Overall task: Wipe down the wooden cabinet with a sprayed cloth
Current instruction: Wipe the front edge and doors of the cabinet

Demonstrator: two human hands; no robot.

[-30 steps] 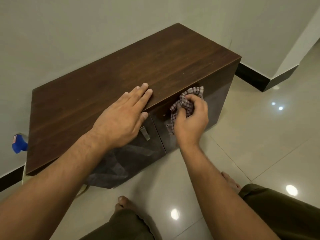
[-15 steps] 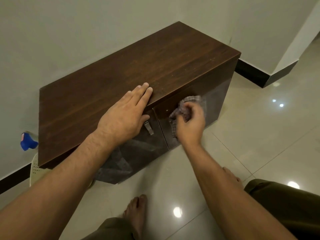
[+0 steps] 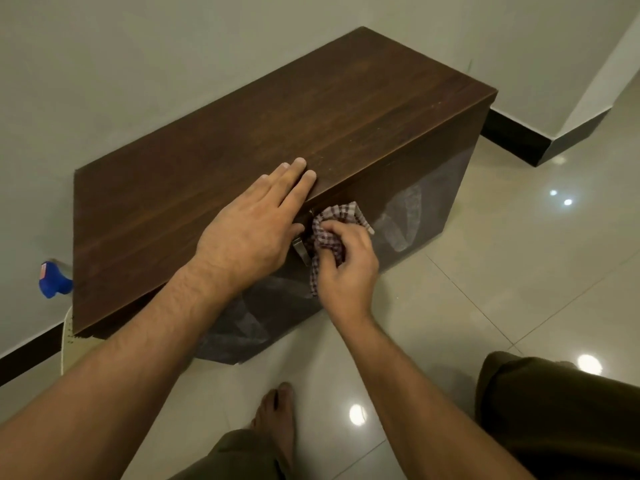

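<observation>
Now your left hand lies flat, fingers straight, on top of the cabinet near its front edge, likely to steady it. Your right hand bunches the cloth against the cabinet front, just beside the handle, probably to rub there.

Dark wooden cabinet on floor against wall, doors closed, glossy front smeared. Checked cloth bunched in my right hand, pressed on front.
</observation>
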